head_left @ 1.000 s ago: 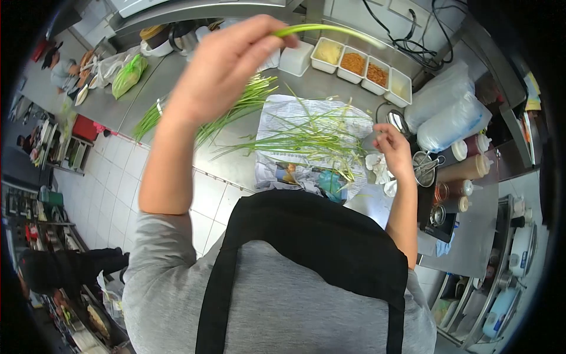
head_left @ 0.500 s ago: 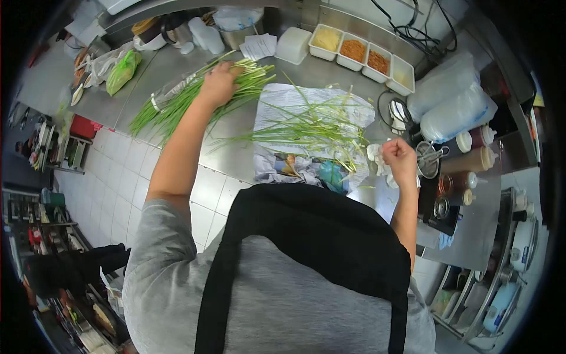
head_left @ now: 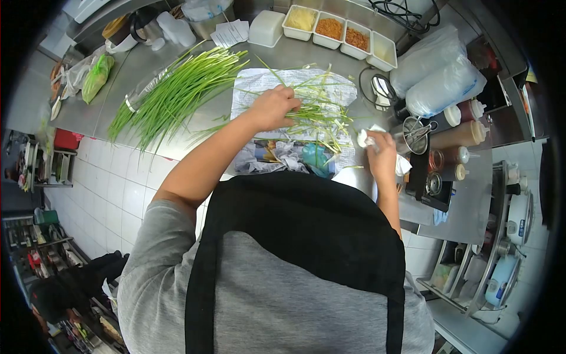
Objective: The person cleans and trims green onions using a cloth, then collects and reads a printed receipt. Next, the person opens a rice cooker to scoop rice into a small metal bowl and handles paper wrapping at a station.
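Observation:
My left hand [head_left: 275, 108] is over the loose chives [head_left: 318, 118] on a sheet of newspaper [head_left: 247, 82], its fingers curled round some of the stalks. A large bunch of green chives [head_left: 171, 94] lies on the steel counter to the left, beside a clear plastic wrapper [head_left: 139, 97]. My right hand [head_left: 382, 154], slightly blurred, is closed on a crumpled white tissue [head_left: 367, 137] at the right edge of the newspaper. Another white crumpled piece [head_left: 402, 166] shows beside that wrist.
White tubs [head_left: 328, 29] of shredded food line the back. Plastic bags [head_left: 442, 82], a strainer [head_left: 416, 137] and sauce bottles [head_left: 469, 131] stand on the right. A green bag [head_left: 98, 78] lies far left. Someone in dark clothes [head_left: 76, 283] is at lower left.
My left hand has moved right, from the large bunch to the loose chives on the newspaper. My right hand has shifted slightly down and left, onto the tissue. The view has shifted a little.

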`<action>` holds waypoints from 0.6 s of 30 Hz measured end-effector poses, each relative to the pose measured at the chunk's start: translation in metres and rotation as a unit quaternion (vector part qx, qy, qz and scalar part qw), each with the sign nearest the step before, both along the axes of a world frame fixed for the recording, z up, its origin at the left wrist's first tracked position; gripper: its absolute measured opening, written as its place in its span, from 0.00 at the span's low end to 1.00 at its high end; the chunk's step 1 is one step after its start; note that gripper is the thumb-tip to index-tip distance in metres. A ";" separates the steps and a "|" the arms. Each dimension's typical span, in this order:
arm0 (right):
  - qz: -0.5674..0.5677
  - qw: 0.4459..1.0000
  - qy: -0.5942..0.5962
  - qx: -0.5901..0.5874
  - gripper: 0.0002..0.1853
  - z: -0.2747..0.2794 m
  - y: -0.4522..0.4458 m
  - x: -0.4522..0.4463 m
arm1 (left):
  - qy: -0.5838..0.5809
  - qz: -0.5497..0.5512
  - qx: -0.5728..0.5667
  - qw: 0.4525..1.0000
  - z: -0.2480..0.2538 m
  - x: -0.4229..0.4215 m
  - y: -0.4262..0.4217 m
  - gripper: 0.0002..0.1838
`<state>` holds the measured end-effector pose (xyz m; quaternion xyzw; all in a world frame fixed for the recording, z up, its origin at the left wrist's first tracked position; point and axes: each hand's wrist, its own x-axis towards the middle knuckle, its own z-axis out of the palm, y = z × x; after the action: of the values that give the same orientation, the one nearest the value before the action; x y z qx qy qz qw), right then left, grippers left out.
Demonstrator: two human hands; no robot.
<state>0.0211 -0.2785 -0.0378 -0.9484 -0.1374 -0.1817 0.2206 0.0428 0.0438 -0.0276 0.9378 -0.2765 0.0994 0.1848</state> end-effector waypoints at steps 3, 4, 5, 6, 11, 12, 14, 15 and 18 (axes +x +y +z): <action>0.008 0.995 -0.008 0.100 0.17 0.003 -0.017 0.002 | 0.030 0.033 -0.016 0.999 -0.015 0.011 0.013 0.07; -0.001 0.993 -0.013 0.113 0.17 0.019 -0.017 0.001 | 0.048 0.051 -0.046 0.996 -0.014 0.015 0.019 0.07; -0.010 0.992 -0.018 0.127 0.16 0.031 -0.019 -0.001 | 0.068 0.068 -0.077 0.992 -0.010 0.017 0.023 0.07; -0.021 0.990 -0.023 0.140 0.16 0.041 -0.020 -0.002 | 0.087 0.084 -0.107 0.987 -0.004 0.017 0.026 0.08; -0.008 0.991 -0.064 0.120 0.16 0.059 -0.024 -0.001 | 0.158 0.122 -0.191 0.961 0.020 0.012 0.031 0.07; -0.002 0.991 -0.080 0.110 0.17 0.059 -0.025 0.002 | 0.131 0.121 -0.182 0.967 0.020 0.013 0.031 0.07; 0.013 0.988 -0.112 0.107 0.17 0.062 -0.019 0.009 | 0.025 0.105 -0.164 0.981 0.019 0.015 0.031 0.06; 0.018 0.986 -0.128 0.102 0.17 0.067 -0.015 0.012 | -0.054 0.090 -0.154 0.982 0.021 0.015 0.032 0.05; 0.013 0.982 -0.152 0.108 0.17 0.083 -0.008 0.015 | -0.020 0.067 -0.099 0.993 0.035 0.003 0.052 0.05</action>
<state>0.0360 -0.2861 0.0452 -0.8783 -0.1610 -0.3348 0.3009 0.0461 0.0962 0.0075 0.9292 -0.2058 0.1572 0.2637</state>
